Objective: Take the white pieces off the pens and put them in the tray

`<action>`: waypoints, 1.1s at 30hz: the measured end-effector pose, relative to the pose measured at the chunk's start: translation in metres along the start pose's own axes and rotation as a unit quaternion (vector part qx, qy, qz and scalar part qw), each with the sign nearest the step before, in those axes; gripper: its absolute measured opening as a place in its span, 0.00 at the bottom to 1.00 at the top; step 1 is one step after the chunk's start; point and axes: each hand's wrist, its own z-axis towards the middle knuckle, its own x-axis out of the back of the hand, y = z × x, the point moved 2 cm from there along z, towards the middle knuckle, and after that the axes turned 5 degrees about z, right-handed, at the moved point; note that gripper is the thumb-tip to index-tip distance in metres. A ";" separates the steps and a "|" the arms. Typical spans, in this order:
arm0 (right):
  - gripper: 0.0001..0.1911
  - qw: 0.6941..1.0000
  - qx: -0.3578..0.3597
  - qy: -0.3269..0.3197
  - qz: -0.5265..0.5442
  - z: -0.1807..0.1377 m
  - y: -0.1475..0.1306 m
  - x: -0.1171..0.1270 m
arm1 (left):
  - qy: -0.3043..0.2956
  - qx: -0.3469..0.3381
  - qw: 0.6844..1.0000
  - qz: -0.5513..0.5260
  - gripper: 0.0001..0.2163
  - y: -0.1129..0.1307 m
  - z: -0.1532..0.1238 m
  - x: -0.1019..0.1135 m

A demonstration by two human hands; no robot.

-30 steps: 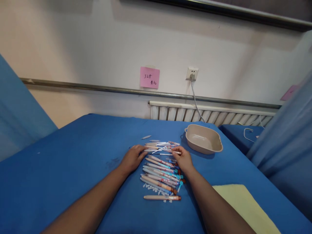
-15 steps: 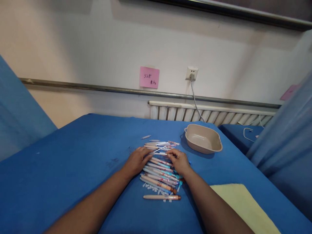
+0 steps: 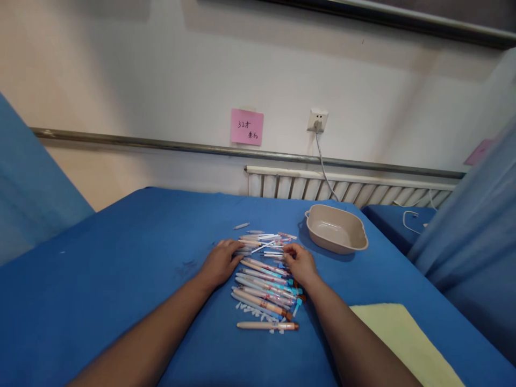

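Several slim pens [image 3: 262,298] with clear fronts and brown, blue or teal ends lie in a stack on the blue-covered table. Thin white refills [image 3: 264,247] are scattered at the pile's far part. My left hand [image 3: 221,263] is at the pile's left side, thumb and fingertips closed around the end of a grey pen barrel [image 3: 244,251]. At the right ends of the refills, my right hand [image 3: 301,264] has its fingers curled together; what is between them is hidden. One beige pen [image 3: 262,325] lies apart, nearest me.
Small white pieces [image 3: 258,312] lie around the near pens. A beige basin [image 3: 336,228] stands at the back right, a yellow cloth [image 3: 403,336] at the near right. A radiator [image 3: 290,185] and a plugged-in cord [image 3: 321,156] are behind the table.
My hands have moved apart: the left a little leftward, the right slightly rightward. The white refill that was between them now lies among the others on the pile.
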 end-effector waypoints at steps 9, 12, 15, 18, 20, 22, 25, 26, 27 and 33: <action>0.06 0.980 0.123 -0.133 -0.088 -0.017 -0.039 -0.001 | -0.090 -0.089 0.990 -0.060 0.12 0.034 -0.003 0.007; 0.07 0.970 0.137 -0.174 -0.097 -0.021 -0.043 -0.002 | -0.109 -0.076 0.990 -0.054 0.12 0.033 -0.003 0.006; 0.06 0.963 0.153 -0.191 -0.111 -0.021 -0.044 -0.001 | -0.123 -0.065 0.988 -0.064 0.11 0.030 -0.003 0.007; 0.06 0.963 0.159 -0.181 -0.117 -0.019 -0.045 -0.001 | -0.124 -0.053 0.988 -0.081 0.11 0.029 -0.002 0.007; 0.06 0.971 0.150 -0.157 -0.103 -0.018 -0.044 -0.001 | -0.098 -0.036 0.990 -0.096 0.12 0.029 -0.002 0.007; 0.08 0.981 0.127 -0.129 -0.066 -0.016 -0.042 -0.001 | -0.060 -0.023 0.990 -0.124 0.13 0.030 -0.003 0.006; 0.10 0.989 0.093 -0.115 -0.004 -0.013 -0.038 -0.002 | -0.028 -0.020 0.985 -0.168 0.15 0.032 -0.004 0.006; 0.11 0.989 0.086 -0.120 0.012 -0.013 -0.036 -0.002 | -0.026 -0.019 0.984 -0.176 0.14 0.033 -0.004 0.007; 0.11 0.988 0.082 -0.126 0.026 -0.013 -0.035 -0.003 | -0.028 -0.015 0.983 -0.179 0.13 0.034 -0.004 0.008; 0.10 0.987 0.069 -0.128 0.069 -0.013 -0.032 -0.006 | -0.058 0.005 0.985 -0.161 0.16 0.037 -0.003 0.013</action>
